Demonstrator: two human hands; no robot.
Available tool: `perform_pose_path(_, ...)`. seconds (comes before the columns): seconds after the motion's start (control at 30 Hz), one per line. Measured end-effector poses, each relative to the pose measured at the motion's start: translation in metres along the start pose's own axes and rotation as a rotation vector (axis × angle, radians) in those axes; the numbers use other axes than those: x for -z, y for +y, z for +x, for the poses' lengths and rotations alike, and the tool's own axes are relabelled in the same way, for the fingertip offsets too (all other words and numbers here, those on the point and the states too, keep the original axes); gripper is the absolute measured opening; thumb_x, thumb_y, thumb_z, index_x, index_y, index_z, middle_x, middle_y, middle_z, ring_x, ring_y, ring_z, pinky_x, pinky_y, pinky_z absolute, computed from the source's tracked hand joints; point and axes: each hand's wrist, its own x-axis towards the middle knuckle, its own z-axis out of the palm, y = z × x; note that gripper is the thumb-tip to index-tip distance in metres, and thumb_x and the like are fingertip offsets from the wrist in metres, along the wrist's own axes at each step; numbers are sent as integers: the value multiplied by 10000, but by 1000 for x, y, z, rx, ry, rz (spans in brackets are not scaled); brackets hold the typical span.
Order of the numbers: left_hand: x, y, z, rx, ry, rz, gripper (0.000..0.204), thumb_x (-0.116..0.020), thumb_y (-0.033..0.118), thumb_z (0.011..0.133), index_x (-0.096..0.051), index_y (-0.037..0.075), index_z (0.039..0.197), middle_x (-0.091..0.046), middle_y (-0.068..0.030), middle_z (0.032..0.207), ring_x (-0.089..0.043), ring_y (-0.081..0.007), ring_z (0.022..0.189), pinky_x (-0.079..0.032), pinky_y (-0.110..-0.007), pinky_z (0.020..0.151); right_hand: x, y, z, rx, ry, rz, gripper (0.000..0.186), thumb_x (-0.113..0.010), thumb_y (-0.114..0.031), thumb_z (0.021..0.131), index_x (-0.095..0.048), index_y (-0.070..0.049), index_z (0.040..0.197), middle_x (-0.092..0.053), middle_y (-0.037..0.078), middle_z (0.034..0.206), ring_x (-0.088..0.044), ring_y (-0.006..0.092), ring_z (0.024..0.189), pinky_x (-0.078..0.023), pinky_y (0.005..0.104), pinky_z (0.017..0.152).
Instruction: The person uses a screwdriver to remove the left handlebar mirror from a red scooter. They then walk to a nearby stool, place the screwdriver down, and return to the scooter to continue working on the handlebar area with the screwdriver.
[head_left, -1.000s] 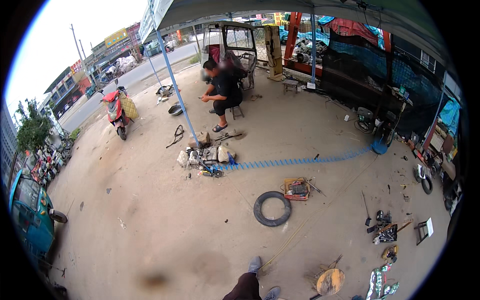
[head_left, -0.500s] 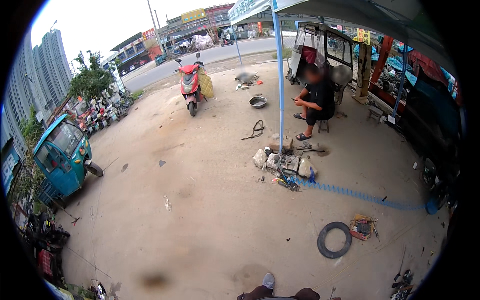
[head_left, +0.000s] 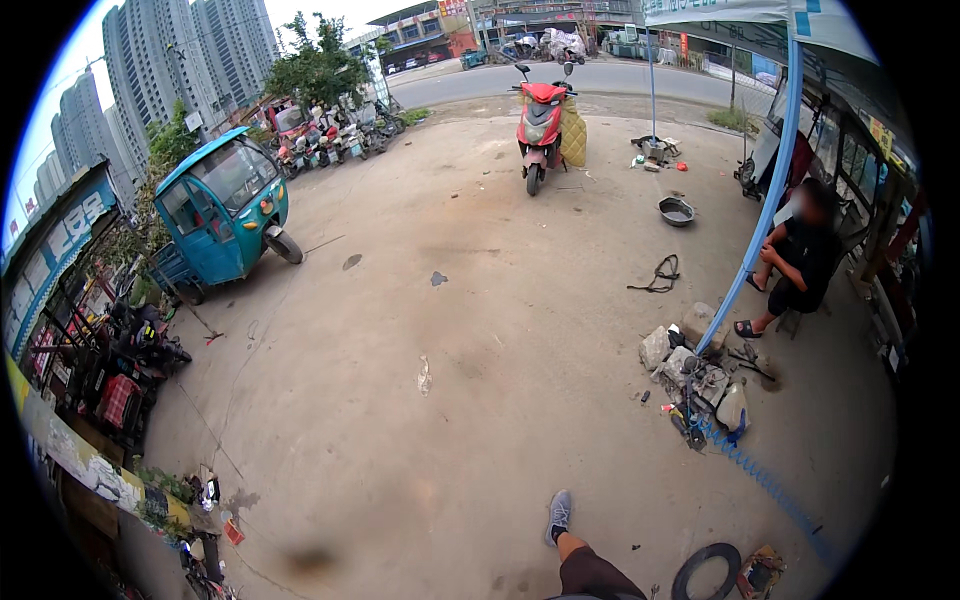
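I have a black tire [head_left: 708, 549] lying flat on the near side of the blue pole [head_left: 740, 275], just beside a tool crate [head_left: 762, 572]. Both hands are out of my view, so I cannot tell whether the fingers are wide or narrow. I count one tire, one crate, one leg [head_left: 590, 570], one scooter [head_left: 540, 125] left of the pole, and one seated person [head_left: 805, 255] right of it.

On the ground [head_left: 520, 400] to your right, you have a black tyre [head_left: 711, 550] lying flat, partly cut off below, and just beside it an open reddish box [head_left: 762, 573] holding dark items.
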Motion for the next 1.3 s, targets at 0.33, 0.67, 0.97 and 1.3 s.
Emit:
perform_pose_path(0.33,-2,203,131,2,121,-195,337,-588,244,955,-669,-57,1084,-712,-175,939,-677,-247,729,-569,-381,625,85,-298,130,26,-18,-63,168,-676,-205,863,-676,-37,860,-626,97,673,-600,227,531,-499,405,459)
perform_pose_path(0.67,-6,365,266,38,123,-289,293,-589,223,949,-677,-43,1035,-702,-173,908,-671,-257,720,-564,-387,604,129,-573,326,212,262,247,174,-743,-24,763,-591,41,707,-623,133,648,-602,237,470,-527,376,439)
perform_pose_path(0.97,43,498,440,23,120,-355,258,-590,205,945,-683,-31,991,-693,-172,879,-665,-265,713,-559,-392,585,51,-701,302,19,-2,-116,180,-632,-236,876,-696,-68,866,-671,99,737,-659,229,646,-526,414,552)
perform_pose_path(1.3,55,764,516,-94,206,-353,299,-553,194,972,-652,-74,1059,-687,-142,825,-621,-210,646,-520,-349,549,42,-878,443,126,-34,-351,145,-618,-232,805,-717,-152,873,-722,97,842,-693,260,767,-539,415,630)
